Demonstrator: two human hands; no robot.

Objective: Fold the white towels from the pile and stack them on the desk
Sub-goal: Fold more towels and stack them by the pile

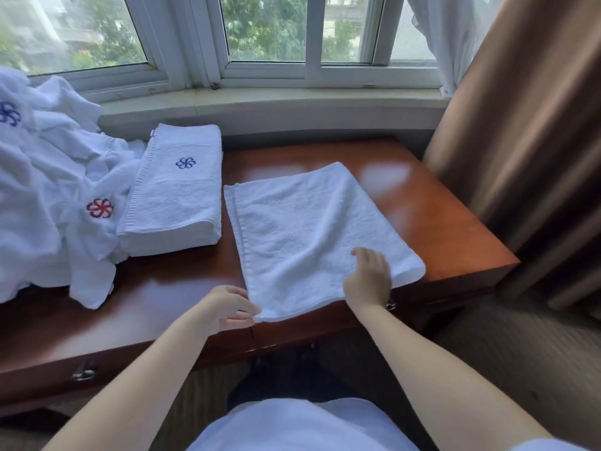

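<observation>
A white towel (305,229), folded once into a rough square, lies flat on the reddish wooden desk (439,216). My left hand (227,307) pinches its near left corner at the desk's front edge. My right hand (369,278) rests flat on the towel's near right part, fingers spread. To the left stands a stack of folded white towels (177,193), the top one bearing a blue emblem. Further left a loose pile of white towels (48,196) spills over the desk, with red and blue emblems showing.
A window sill (270,102) and window run behind the desk. A brown curtain (527,141) hangs at the right, close to the desk's right edge. Drawer handles (84,374) show on the desk front. Bare desk surface shows between stack and front edge.
</observation>
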